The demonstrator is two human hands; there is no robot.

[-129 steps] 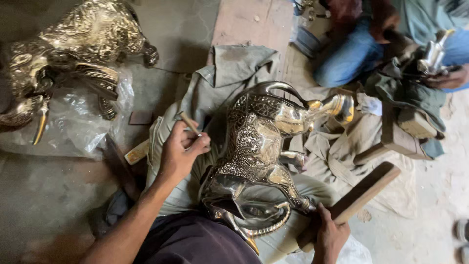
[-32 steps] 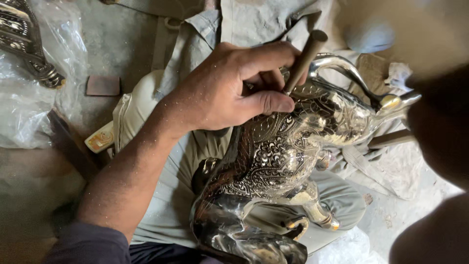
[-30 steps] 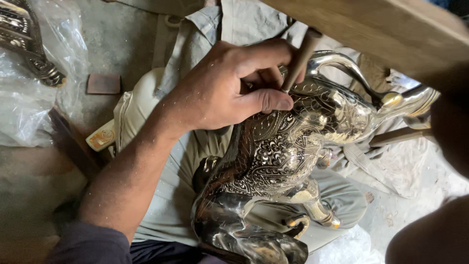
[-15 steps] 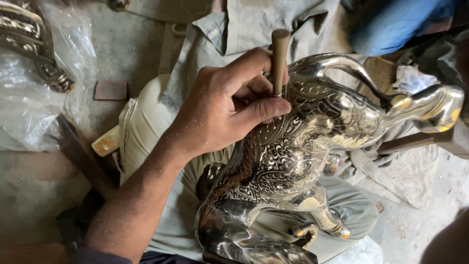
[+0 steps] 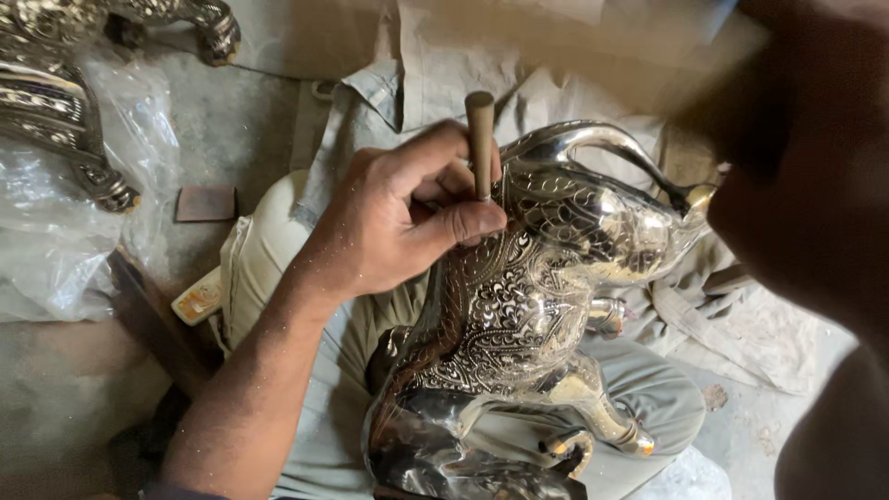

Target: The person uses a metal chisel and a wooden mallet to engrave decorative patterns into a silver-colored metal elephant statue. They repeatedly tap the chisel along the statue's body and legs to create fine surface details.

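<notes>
bare floor (image 5: pixel 250 120) lies open left of the figure (image 5: pixel 546 278). a second figure (image 5: pixel 56 102), plastic (image 5: pixel 56 250) and a plank (image 5: pixel 157 319) crowd farther left. a blurred arm (image 5: pixel 815 213) blocks the right.

soft daylight, fairly bright, even. strong glare on the polished metal figure (image 5: pixel 565 278) near its upper curve. left hand (image 5: pixel 398 222) and punch (image 5: pixel 480 139) sharp. right arm (image 5: pixel 815 213) at right edge heavily motion-blurred, dark. plastic sheet (image 5: pixel 56 241) at left shows mild sheen.
</notes>
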